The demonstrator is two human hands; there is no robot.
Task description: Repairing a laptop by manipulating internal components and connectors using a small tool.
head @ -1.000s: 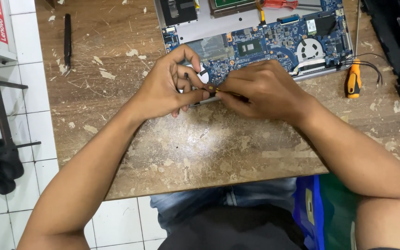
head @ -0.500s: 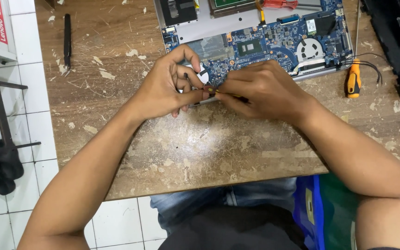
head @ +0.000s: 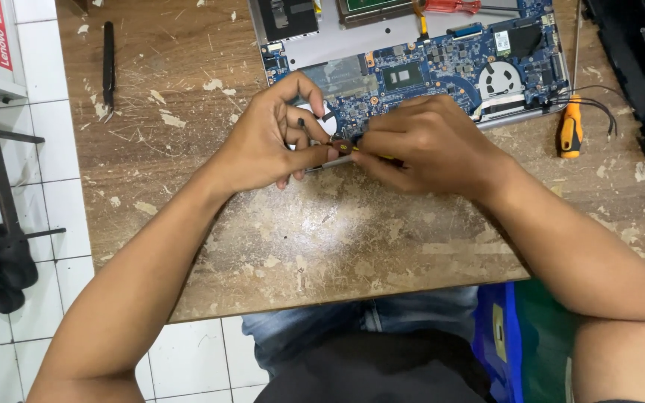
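Blue circuit board (head: 442, 71) lies bared inside an opened laptop (head: 404, 33) at the far side of a worn wooden table (head: 322, 246); the cover is already off, and the fan (head: 500, 78) and chip (head: 403, 75) show. Both hands meet at the board's near edge. The left hand (head: 266, 138) is curled, thumb and fingers pinching a small dark part (head: 340, 146) just at that edge. The right hand (head: 431, 142) is closed round a thin tool (head: 363, 151) with a yellow band, its tip touching the pinched part. What the tip does there is too small to tell, so I judge the work to be mid-way: the board is still seated in its shell.

Room is tight on the far side, where the laptop fills the table. An orange screwdriver (head: 570, 134) and loose black wires (head: 591, 104) lie near the right wrist; a black casing (head: 636, 82) crowds the right edge. A black pry tool (head: 108, 63) lies well apart on the left. Bare wood runs from the hands back to the near edge.
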